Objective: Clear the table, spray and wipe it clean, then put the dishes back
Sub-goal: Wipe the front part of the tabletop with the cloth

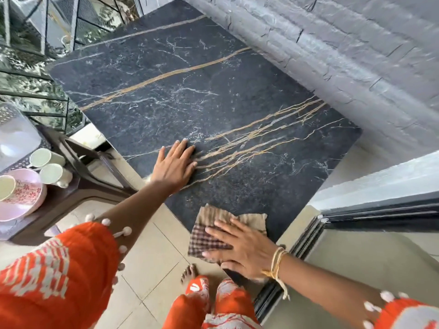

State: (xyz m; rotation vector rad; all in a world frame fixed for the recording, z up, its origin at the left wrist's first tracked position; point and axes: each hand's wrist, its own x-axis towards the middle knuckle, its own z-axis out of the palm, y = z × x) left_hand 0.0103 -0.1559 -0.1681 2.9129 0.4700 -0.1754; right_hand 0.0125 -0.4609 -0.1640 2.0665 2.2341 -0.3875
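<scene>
Fingers of the right hand are laid out straight and flat on a folded checked cloth in brown and beige, which is pressed against the near corner of the dark marble-patterned tabletop with gold and white veins, at about six o'clock on its surface; part of the cloth overhangs the edge. Nothing is clenched or pinched: the cloth is held down by the open palm, seemingly so it can be dragged across the surface. The left hand is spread flat with straight fingers at about eight o'clock on the tabletop, gripping nothing and apparently serving as a brace while the body is leaned forward. Orange patterned sleeves trimmed with small white bobbles are seen on both arms, and a yellow thread bracelet is worn on the right wrist.

The dishes are parked off the tabletop at nine o'clock, on a dark brown stool: a pink floral plate and pale cream mugs lying on their sides, presumably moved there to free the surface. No spray bottle is visible. The wiping stage is judged to be under way, with the return of the dishes not yet done. A grey brick-textured wall is seen at two o'clock.
</scene>
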